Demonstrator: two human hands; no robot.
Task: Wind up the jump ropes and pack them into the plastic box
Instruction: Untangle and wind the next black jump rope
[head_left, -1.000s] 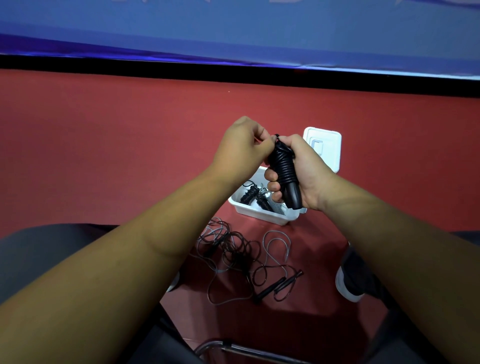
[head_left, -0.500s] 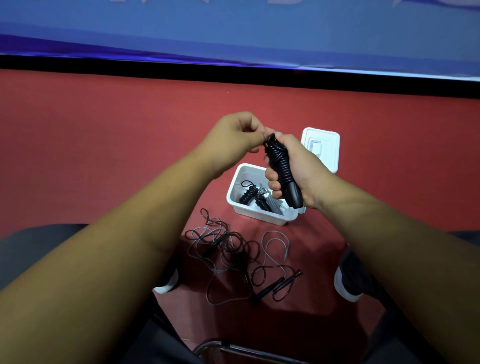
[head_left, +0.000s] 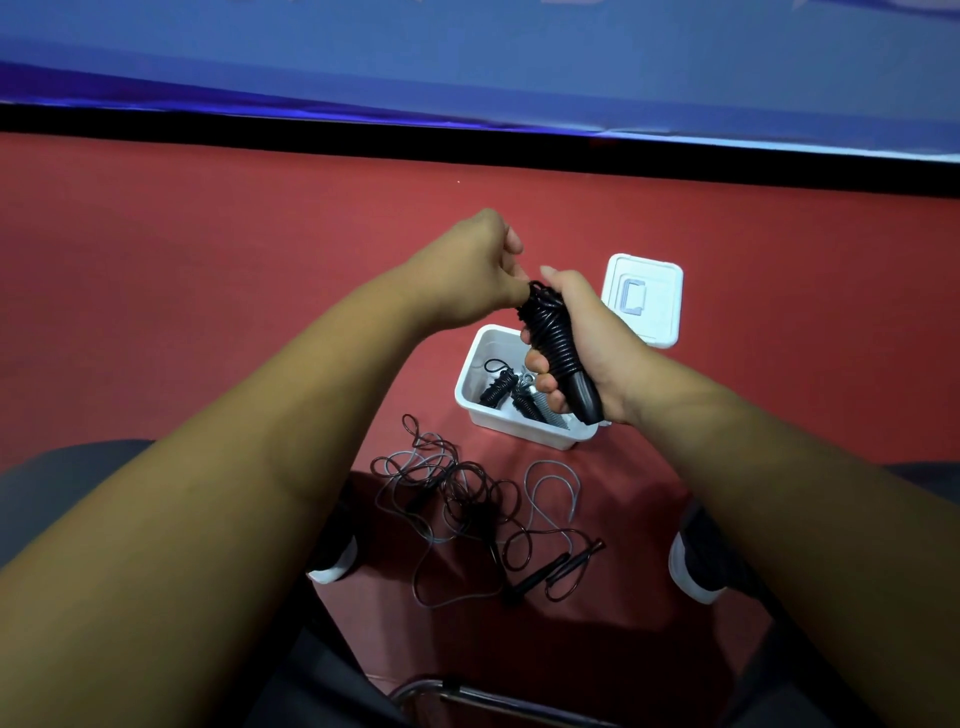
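Observation:
My right hand (head_left: 587, 343) grips a black jump rope (head_left: 558, 348) whose cord is wound tightly round its handles, held above the white plastic box (head_left: 470, 387). My left hand (head_left: 478, 265) pinches the cord end at the top of that bundle. Inside the box lie wound ropes (head_left: 511, 392), black and grey. On the red floor between my feet sprawls a tangle of loose ropes (head_left: 467, 499) with black handles (head_left: 556, 569).
The box's white lid (head_left: 647, 299) lies on the floor just behind the box. My two shoes (head_left: 332, 551) (head_left: 696, 561) flank the loose ropes. A chair's metal frame (head_left: 467, 696) shows at the bottom edge. A black strip and blue wall run along the back.
My left hand has shifted left and slightly down along the top of the bundle, uncovering more of the box. The right hand keeps its grip in nearly the same place.

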